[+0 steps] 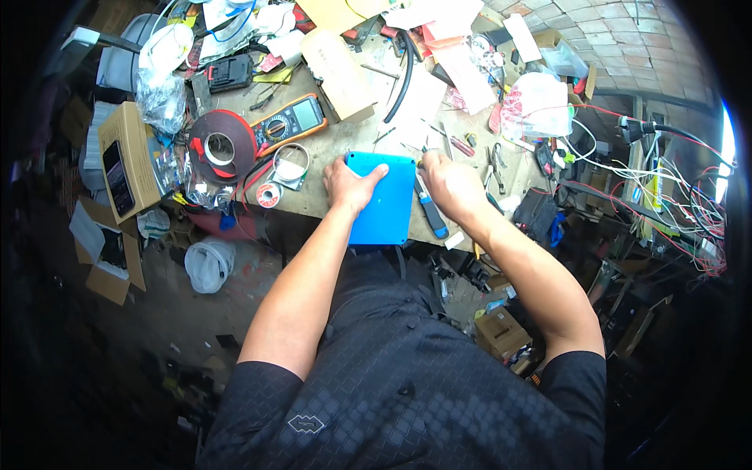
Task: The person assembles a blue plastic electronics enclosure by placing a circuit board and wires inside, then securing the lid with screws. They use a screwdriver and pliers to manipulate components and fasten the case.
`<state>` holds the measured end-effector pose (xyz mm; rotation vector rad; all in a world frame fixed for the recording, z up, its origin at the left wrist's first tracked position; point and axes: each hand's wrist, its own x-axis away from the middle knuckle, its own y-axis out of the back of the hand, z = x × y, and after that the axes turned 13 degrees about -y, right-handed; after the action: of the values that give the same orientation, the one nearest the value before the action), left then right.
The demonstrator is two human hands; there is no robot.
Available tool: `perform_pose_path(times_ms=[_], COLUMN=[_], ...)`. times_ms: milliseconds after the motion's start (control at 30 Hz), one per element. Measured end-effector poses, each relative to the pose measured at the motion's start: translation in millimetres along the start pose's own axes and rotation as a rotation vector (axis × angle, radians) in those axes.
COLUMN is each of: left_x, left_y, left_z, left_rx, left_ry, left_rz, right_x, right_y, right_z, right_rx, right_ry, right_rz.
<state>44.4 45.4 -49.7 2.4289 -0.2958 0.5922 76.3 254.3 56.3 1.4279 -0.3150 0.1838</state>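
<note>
A flat blue box (381,207) lies at the table's near edge, with small holes at its corners. My left hand (351,186) grips its left side, thumb laid across the top face and fingers over the edge. Close to the box's far right corner, my right hand (452,186) is closed; what its fingers hold, if anything, is hidden. Just below that hand, a blue-and-dark utility knife (432,213) lies along the box's right side. A red-handled screwdriver (463,146) and pliers (496,168) rest beyond and to the right of my right hand.
Left of the box are an orange multimeter (288,125), a large dark red tape roll (222,147) and a small solder spool (269,195). Cardboard (335,74), papers and tools crowd the far side. Tangled wires (681,200) hang at the right.
</note>
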Motion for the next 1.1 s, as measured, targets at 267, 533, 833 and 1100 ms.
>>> perform_pose_path(times_ms=[267,533,833,1100], left_x=[-3,-9,-15,-15], left_y=[-1,-2,-6,4], left_z=[9,12,26,23], left_rx=[0.012,0.012,0.188,0.508], left_ry=[-0.011,0.021,-0.027,-0.009], left_rz=[-0.006,0.069,0.092,0.226], right_x=[-36,-42,14,104], right_y=[55,117,26,-133], right_z=[15,-14,-51,-32], right_rx=[0.096,-0.072,-0.337,-0.161], right_ry=[-0.001,0.116,-0.383,-0.61], right_rz=[0.243,-0.056,-0.062,0.139])
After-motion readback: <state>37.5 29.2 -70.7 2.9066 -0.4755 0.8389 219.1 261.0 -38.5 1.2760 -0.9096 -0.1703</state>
